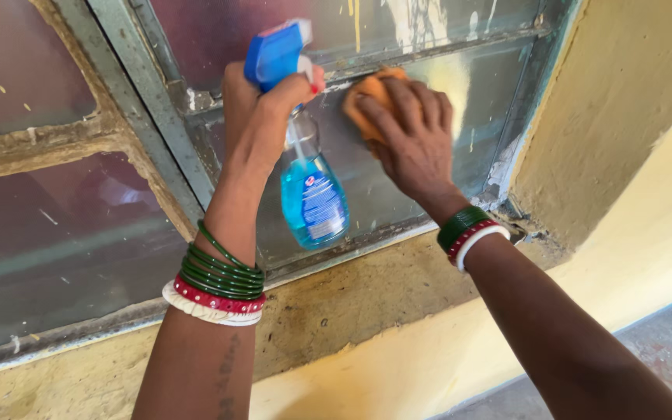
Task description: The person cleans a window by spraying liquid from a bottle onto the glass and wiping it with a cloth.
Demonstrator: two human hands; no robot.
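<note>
A window frame [145, 140] of weathered grey-green metal runs slantwise across the view, its paint chipped and its bars crossing near the top. To the left, dark reddish panes [48, 233] carry pale yellow paint streaks and specks. Below the frame lies a grimy ledge [336, 303], stained brown and grey. Beneath it spreads a yellow wall [429, 358], and a second yellow wall face [616, 101] stands at the right, meeting the frame at a crumbling corner. A strip of grey floor [663, 350] shows at the lower right.
</note>
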